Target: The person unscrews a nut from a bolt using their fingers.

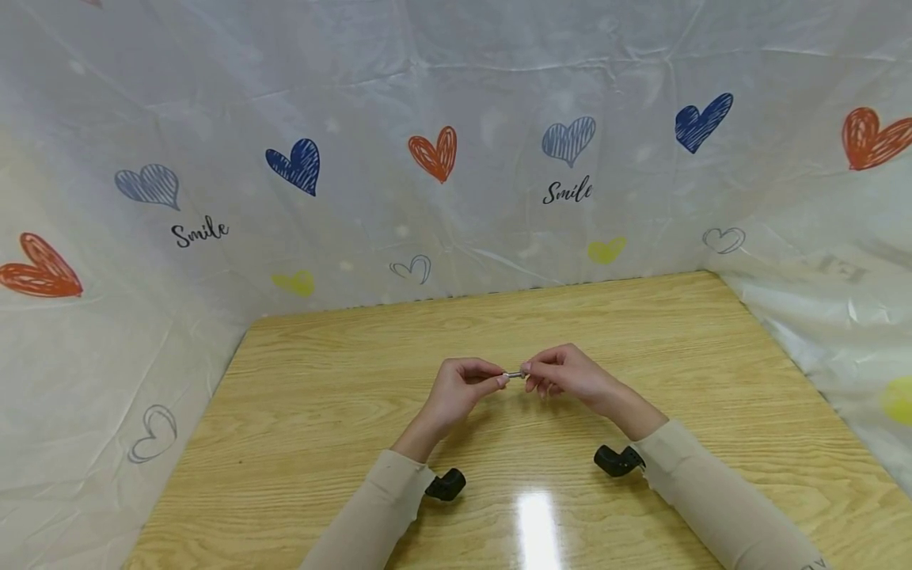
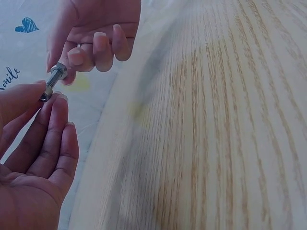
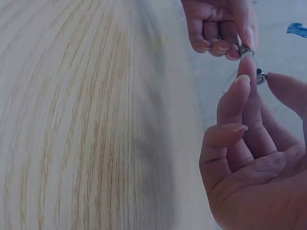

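Note:
A small silver bolt [image 1: 514, 374] is held level between both hands above the table. My left hand [image 1: 456, 389] pinches its head end between thumb and fingertips. At the other end, my right hand [image 1: 575, 375] grips a hex nut [image 3: 260, 76] between thumb and index finger. The left wrist view shows bare thread on the bolt [image 2: 53, 82] between the two hands, with the nut around its far end. In the right wrist view the index finger hides most of the thread, and the bolt's head [image 3: 245, 50] shows at the left fingertips.
The wood-grain table [image 1: 321, 412] lies under both hands. A white sheet [image 1: 492, 222] printed with hearts and "Smile" hangs behind it and along both sides. Black camera mounts stick out from the left sleeve [image 1: 378, 507] and the right sleeve [image 1: 720, 491].

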The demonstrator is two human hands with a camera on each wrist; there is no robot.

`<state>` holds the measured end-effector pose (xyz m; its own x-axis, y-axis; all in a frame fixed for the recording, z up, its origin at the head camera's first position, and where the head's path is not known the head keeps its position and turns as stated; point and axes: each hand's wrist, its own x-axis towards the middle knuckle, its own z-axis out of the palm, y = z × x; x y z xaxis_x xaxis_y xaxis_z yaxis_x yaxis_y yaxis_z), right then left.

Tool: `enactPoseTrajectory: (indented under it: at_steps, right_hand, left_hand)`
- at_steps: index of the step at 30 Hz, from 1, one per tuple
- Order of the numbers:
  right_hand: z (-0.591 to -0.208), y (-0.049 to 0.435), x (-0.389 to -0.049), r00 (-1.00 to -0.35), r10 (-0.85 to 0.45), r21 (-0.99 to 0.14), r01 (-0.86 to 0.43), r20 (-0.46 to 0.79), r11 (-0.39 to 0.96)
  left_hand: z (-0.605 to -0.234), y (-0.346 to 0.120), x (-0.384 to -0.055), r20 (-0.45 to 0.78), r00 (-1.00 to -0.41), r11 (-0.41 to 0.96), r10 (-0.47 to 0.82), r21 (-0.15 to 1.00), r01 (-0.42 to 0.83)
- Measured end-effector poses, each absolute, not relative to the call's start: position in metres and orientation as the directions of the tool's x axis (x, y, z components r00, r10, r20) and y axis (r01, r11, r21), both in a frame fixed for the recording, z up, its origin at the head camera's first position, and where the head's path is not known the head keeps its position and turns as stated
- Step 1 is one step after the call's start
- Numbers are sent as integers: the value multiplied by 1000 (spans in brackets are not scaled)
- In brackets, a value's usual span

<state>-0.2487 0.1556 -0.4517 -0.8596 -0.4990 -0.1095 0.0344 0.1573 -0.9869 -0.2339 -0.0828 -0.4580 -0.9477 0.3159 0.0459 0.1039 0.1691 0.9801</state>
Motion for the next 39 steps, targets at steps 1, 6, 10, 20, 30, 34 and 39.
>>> enactPoseTrajectory:
  at_steps: [1,6,10,20,30,34,39]
  right_hand:
    - [-452,156,-249,-857,-504,-988,32,-106,153]
    - [-451,157,-248,-853,-515,-991,25,-89,130]
    - [-450,157,-248,-853,-513,-992,37,-95,123]
    - [-448,156,-249,-858,-499,-986,45,-121,163]
    - [-446,155,-248,-855,-505,-989,51,-116,140]
    - [-446,155,-248,-856,-500,-987,61,-128,148]
    - [-447,154,-249,-857,-495,-983,60,-140,173]
  left_hand:
    - [-458,-83,-234,44,-948,169,315,980,101]
    - [-457,-82,-234,44,-947,158,317,983,98]
    - [-457,-83,-234,43,-948,151,315,984,95]
    - [-457,-83,-235,45,-949,157,311,983,98]
    - [-458,-84,-235,47,-949,146,311,985,96]
    - [-458,-84,-235,51,-950,143,308,985,99]
    - [-458,-84,-235,53,-951,149,305,983,103]
